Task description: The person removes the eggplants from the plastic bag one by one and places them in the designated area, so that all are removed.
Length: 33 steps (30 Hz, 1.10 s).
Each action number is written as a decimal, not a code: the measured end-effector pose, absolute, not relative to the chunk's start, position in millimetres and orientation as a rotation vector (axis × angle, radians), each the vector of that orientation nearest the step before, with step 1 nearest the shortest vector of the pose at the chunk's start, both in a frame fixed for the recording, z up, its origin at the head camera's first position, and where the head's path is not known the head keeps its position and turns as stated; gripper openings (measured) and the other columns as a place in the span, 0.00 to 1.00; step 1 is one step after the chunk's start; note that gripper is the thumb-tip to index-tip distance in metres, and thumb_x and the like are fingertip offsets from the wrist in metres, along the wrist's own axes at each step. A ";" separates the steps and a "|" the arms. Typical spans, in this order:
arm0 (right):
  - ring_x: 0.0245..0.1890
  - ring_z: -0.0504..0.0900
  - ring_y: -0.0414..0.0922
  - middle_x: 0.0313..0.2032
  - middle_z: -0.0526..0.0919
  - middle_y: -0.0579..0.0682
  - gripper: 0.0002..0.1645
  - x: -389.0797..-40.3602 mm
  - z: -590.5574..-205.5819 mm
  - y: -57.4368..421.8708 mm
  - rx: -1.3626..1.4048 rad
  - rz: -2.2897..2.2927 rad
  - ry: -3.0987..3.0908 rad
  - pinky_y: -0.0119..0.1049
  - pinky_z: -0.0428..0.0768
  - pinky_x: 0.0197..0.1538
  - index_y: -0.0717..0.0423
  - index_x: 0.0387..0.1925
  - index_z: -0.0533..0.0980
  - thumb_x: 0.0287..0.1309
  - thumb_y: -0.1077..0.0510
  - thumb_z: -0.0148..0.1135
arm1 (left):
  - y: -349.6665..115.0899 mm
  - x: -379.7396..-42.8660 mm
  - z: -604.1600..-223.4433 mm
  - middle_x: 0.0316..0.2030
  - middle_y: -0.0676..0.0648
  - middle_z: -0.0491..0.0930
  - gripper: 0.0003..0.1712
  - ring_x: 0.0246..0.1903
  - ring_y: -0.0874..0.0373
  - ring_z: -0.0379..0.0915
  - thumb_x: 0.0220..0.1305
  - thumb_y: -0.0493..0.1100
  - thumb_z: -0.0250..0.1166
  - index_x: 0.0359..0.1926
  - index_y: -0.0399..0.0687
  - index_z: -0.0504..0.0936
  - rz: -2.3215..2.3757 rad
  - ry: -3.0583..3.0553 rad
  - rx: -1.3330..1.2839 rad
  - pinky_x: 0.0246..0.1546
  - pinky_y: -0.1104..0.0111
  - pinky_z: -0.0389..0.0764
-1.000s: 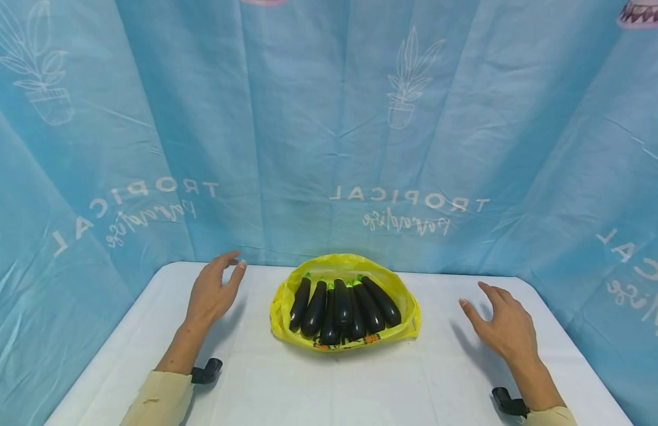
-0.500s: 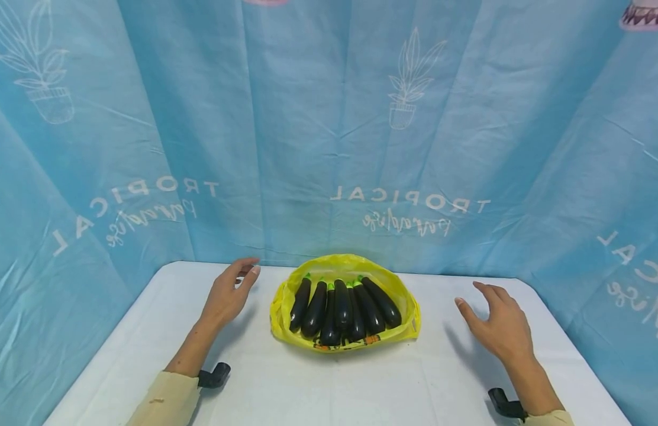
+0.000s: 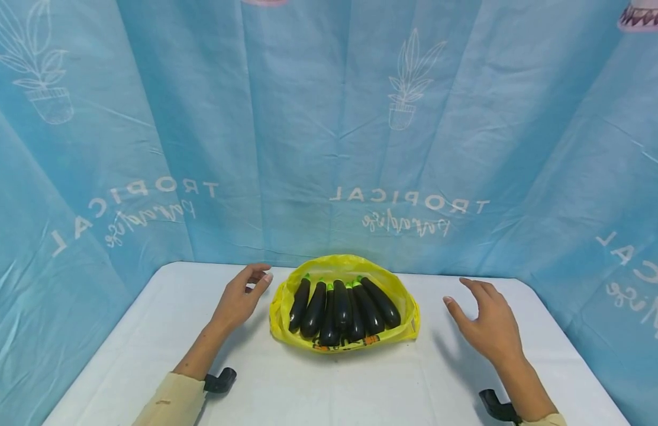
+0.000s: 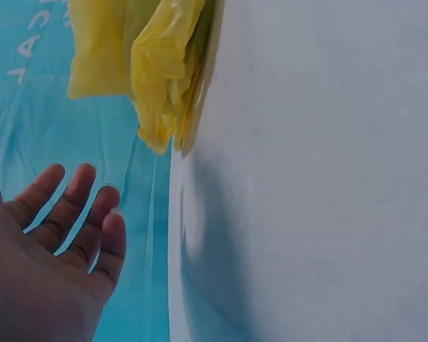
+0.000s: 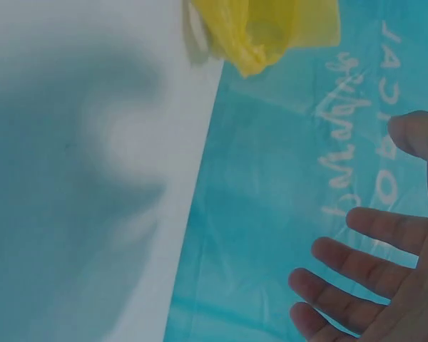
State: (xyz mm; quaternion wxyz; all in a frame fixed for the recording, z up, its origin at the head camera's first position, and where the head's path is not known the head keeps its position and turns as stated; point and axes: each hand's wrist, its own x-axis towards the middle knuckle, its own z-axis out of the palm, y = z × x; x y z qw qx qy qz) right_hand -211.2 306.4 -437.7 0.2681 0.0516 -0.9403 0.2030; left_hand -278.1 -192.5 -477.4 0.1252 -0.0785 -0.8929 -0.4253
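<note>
Several dark, glossy eggplants (image 3: pixel 342 305) with green stem ends lie side by side in a yellow plastic bag (image 3: pixel 409 296), its mouth spread wide, at the middle of the table in the head view. To the bag's left hovers my left hand (image 3: pixel 238 302), fingers relaxed and holding nothing, a small gap from the bag. My right hand (image 3: pixel 494 325) floats farther off on the right, thumb and fingers spread, also touching nothing. Both wrist views show the side of the bag (image 4: pixel 160 71) beyond the fingers; the eggplants are hidden there by the plastic.
A white cloth (image 3: pixel 371 390) covers the table, whose far edge meets a blue curtain (image 3: pixel 307 148) with printed plants and lettering. The curtain also hangs along both sides. Each wrist carries a black camera mount, such as the left one (image 3: pixel 220 380).
My left hand has moved right, toward the bag. My right hand has shifted left, a shorter way. The bag and the eggplants stay where they were.
</note>
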 end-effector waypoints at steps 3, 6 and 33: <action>0.60 0.78 0.67 0.61 0.80 0.66 0.36 -210.5 -435.6 300.7 0.170 0.554 -2.523 0.70 0.75 0.58 0.63 0.64 0.78 0.67 0.42 0.70 | -189.7 -278.8 -479.3 0.56 0.45 0.82 0.30 0.58 0.47 0.77 0.81 0.62 0.54 0.70 0.48 0.76 -1.256 -2.605 -0.246 0.57 0.51 0.77; 0.60 0.78 0.67 0.60 0.80 0.65 0.35 -209.2 -433.9 294.6 0.190 0.559 -2.517 0.70 0.75 0.58 0.63 0.64 0.78 0.67 0.43 0.71 | -186.3 -278.1 -479.8 0.55 0.46 0.81 0.29 0.58 0.48 0.77 0.81 0.61 0.55 0.70 0.48 0.76 -1.295 -2.606 -0.254 0.57 0.52 0.77; 0.61 0.80 0.58 0.59 0.82 0.54 0.31 -200.2 -432.0 230.0 0.396 0.677 -2.506 0.62 0.78 0.61 0.57 0.62 0.81 0.62 0.48 0.76 | -165.7 -272.9 -498.9 0.50 0.44 0.76 0.32 0.47 0.52 0.73 0.72 0.56 0.69 0.68 0.44 0.73 -1.604 -2.596 -0.164 0.51 0.60 0.75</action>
